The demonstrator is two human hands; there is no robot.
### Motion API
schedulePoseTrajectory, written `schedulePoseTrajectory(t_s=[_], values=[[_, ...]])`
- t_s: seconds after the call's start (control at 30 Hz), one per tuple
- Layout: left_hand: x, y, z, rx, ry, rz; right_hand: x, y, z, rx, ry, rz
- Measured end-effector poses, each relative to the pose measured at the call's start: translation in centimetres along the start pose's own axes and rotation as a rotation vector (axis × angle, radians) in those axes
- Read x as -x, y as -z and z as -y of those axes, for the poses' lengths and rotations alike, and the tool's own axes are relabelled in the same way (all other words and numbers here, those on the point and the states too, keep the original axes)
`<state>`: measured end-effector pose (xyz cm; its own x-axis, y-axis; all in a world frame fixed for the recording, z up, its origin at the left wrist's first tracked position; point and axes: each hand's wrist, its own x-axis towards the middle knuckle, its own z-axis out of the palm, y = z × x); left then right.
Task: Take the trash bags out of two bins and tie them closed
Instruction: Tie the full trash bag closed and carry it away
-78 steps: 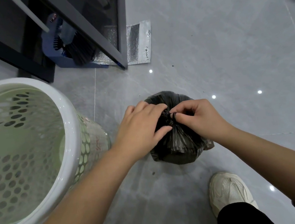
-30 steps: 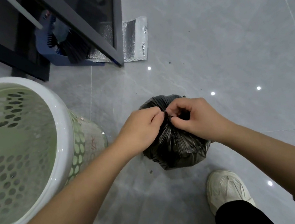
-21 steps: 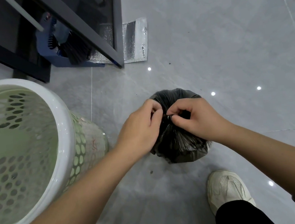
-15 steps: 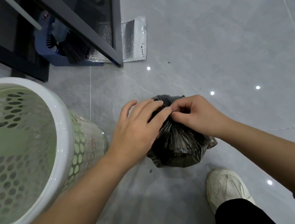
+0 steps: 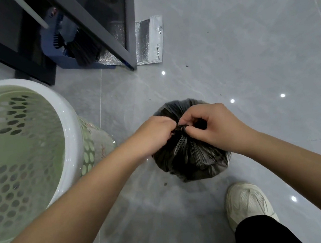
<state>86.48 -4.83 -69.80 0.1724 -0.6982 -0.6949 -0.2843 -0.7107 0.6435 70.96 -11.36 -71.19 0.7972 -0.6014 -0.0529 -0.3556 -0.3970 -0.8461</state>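
Left hand [image 5: 155, 136] back on pleated bag [image 5: 191, 163]

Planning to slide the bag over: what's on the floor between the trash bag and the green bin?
Head view: only bare grey floor between trash bag and bin; the left forearm crosses above it.

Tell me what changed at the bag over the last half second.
The left hand, whose fingers lay stretched over the trash bag top, has curled them in and now pinches the gathered neck. The right hand keeps pinching it; the bag and the bin have not moved.
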Motion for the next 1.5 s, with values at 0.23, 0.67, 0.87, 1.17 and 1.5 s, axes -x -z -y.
schedulePoseTrajectory(t_s=[0.23, 0.67, 0.87, 1.17, 1.5], values=[[1.8, 1.0, 0.7, -0.837, -0.528, -0.201, -0.4, 0.5, 0.2, -0.054, -0.029, -0.068], [0.4, 0.2, 1.4, -0.213, -0.341, -0.165, -0.3, 0.3, 0.6, -0.233, -0.196, 0.056], [0.2, 0.3, -0.4, 0.437, 0.32, 0.187, 0.0, -0.4, 0.4, 0.057, 0.054, -0.057], [2.0, 0.0, 1.6, -0.809, -0.601, -0.399, -0.4, 0.3, 0.2, -0.111, -0.139, -0.095], [0.2, 0.0, -0.6, 0.001, -0.133, -0.161, 0.3, -0.2, -0.4, 0.024, 0.062, -0.203]])
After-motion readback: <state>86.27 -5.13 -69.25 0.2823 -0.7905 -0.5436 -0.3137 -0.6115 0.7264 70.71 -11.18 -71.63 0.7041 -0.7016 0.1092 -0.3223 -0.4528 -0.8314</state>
